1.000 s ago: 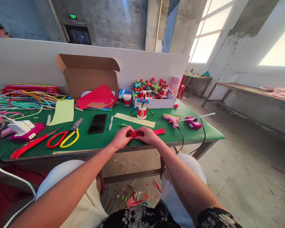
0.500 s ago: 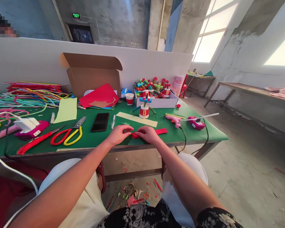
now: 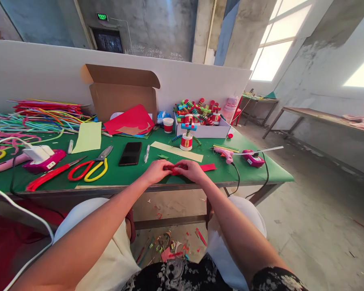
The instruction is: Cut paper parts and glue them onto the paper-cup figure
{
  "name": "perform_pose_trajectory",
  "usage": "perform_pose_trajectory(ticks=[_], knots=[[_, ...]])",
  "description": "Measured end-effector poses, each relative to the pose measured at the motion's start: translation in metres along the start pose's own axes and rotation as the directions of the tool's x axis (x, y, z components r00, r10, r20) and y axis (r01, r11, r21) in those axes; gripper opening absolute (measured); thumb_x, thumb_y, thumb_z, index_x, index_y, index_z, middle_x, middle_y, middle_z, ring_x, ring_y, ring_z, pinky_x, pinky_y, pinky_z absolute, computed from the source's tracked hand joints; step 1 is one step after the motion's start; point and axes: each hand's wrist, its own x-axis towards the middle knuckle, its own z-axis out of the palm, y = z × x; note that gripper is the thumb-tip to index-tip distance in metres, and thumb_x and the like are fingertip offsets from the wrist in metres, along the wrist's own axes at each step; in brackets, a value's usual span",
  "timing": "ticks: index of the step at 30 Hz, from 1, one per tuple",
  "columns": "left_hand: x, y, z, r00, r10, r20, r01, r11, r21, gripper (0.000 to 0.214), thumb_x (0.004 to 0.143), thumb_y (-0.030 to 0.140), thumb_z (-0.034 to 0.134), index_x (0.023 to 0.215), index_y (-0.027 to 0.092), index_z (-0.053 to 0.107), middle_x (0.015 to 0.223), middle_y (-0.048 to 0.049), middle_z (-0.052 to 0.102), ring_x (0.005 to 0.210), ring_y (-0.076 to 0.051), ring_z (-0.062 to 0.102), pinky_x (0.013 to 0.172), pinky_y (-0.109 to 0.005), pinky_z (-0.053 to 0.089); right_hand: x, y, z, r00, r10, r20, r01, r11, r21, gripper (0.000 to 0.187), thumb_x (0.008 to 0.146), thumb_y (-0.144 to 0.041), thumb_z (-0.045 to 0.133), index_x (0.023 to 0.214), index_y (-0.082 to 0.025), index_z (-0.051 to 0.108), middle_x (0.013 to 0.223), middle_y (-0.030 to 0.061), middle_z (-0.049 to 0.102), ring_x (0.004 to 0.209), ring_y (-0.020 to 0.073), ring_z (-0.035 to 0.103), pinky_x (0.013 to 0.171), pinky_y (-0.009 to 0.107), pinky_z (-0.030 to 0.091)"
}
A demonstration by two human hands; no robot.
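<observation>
My left hand (image 3: 156,171) and my right hand (image 3: 190,170) meet at the near edge of the green table (image 3: 115,178). Both pinch a small red paper strip (image 3: 207,167), whose free end lies flat to the right of my right hand. The fingers of both hands are curled together around the folded part of the strip. Just beyond my hands lie a small green scrap (image 3: 163,156) and a long pale yellow strip (image 3: 176,151). A red and white paper figure (image 3: 187,139) with coiled arms stands behind that.
Red-and-yellow scissors (image 3: 89,168), a black phone (image 3: 130,153) and a white pen (image 3: 147,153) lie left of my hands. A pink glue gun (image 3: 223,152) and its cord lie to the right. Behind stand a white box of figures (image 3: 202,130), a cardboard box (image 3: 122,93) and pipe cleaners (image 3: 33,117).
My hands parted slightly half a second ago, the left one lifting off the strip, and have now come back together on it. The camera tilted up a little.
</observation>
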Motion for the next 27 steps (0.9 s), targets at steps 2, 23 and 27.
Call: perform_pose_trajectory(ticks=[2,23,27], knots=[[0.000,0.000,0.000,1.000,0.004,0.007,-0.004,1.000,-0.007,0.022,0.073,0.025,0.063,0.090,0.022,0.076,0.086,-0.0026,0.074,0.079,-0.020,0.067,0.071,-0.029,0.051,-0.001,0.002,-0.001,1.000,-0.002,0.025,0.001,0.999,0.046,0.022,0.080,-0.036,0.069,0.094,-0.018,0.072,0.074,-0.0001,0.070,0.069,0.0128,0.060,0.062,0.022,0.042],[0.001,-0.021,-0.021,0.992,0.057,0.114,-0.068,0.993,0.097,0.034,0.080,0.018,0.052,0.107,0.022,0.073,0.097,-0.0055,0.070,0.083,-0.016,0.064,0.079,-0.027,0.051,0.001,-0.003,0.000,1.000,0.018,-0.009,-0.018,1.000,-0.020,0.018,0.078,-0.032,0.071,0.089,-0.019,0.075,0.081,0.0009,0.072,0.071,0.0138,0.060,0.063,0.023,0.042],[0.000,-0.021,-0.019,0.987,0.112,0.119,-0.130,0.979,0.155,0.037,0.080,0.014,0.053,0.110,0.023,0.072,0.091,-0.0044,0.066,0.079,-0.015,0.061,0.074,-0.025,0.049,0.000,-0.003,0.001,1.000,0.030,-0.008,-0.030,0.999,-0.018,0.017,0.078,-0.033,0.071,0.089,-0.020,0.074,0.076,-0.0002,0.070,0.069,0.0133,0.059,0.062,0.023,0.040]])
